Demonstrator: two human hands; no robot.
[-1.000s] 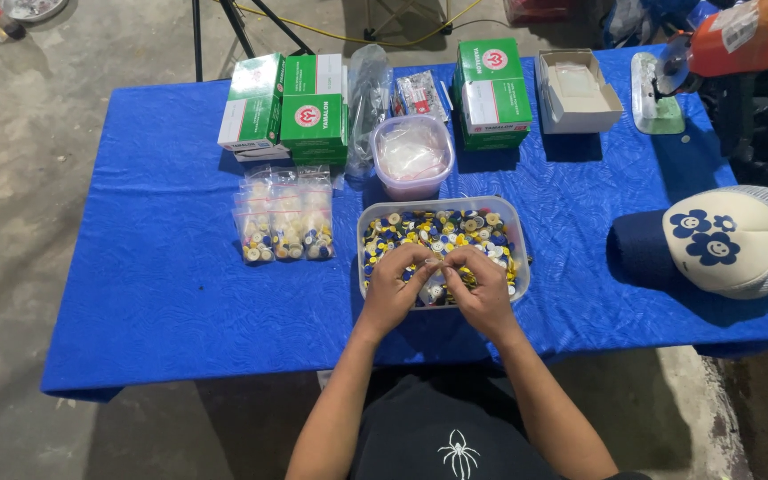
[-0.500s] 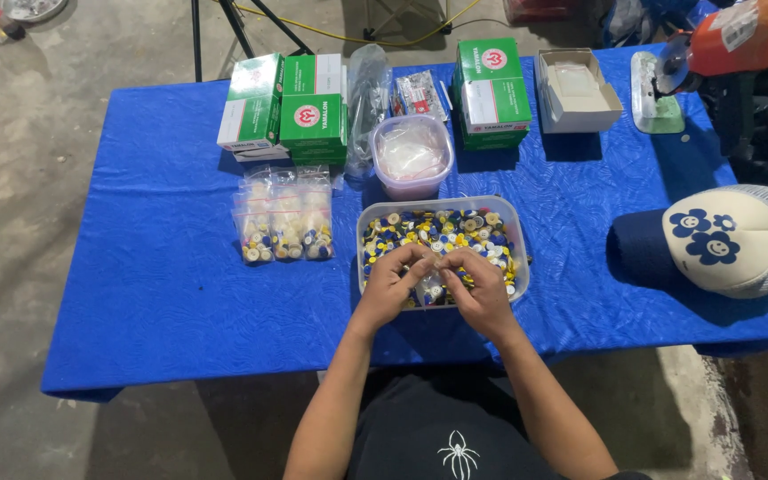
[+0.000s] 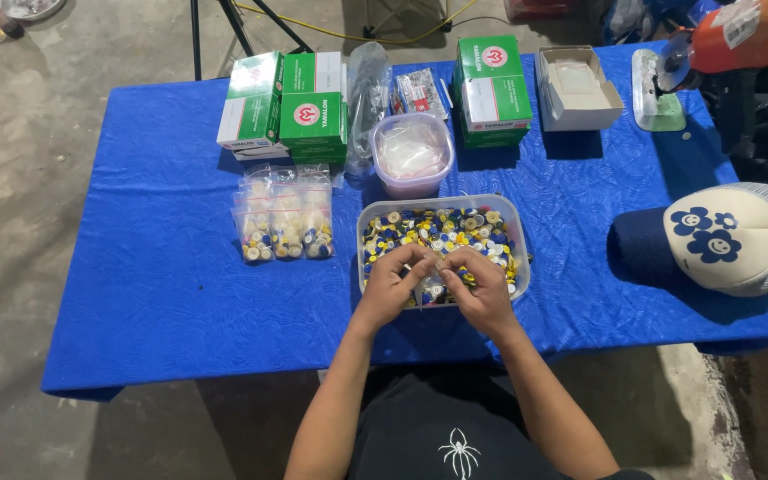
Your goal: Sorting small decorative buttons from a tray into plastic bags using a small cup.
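A clear plastic tub (image 3: 508, 213) full of small yellow, blue and white round pieces sits on the blue table (image 3: 153, 267) in front of me. My left hand (image 3: 390, 283) and my right hand (image 3: 482, 289) meet over the tub's near edge, fingertips pinched together on something small between them; what it is stays too small to tell. Three filled clear bags (image 3: 284, 224) of the same pieces lie left of the tub.
Green and white boxes (image 3: 288, 105) and another stack (image 3: 492, 89) stand at the back. A round lidded container (image 3: 412, 153), an open cardboard box (image 3: 578, 87) and a cap with blue flowers (image 3: 729, 238) are also on the table. Tripod legs stand behind.
Both hands stay at the tub's near edge; the fingers have shifted slightly, drawing closer together.
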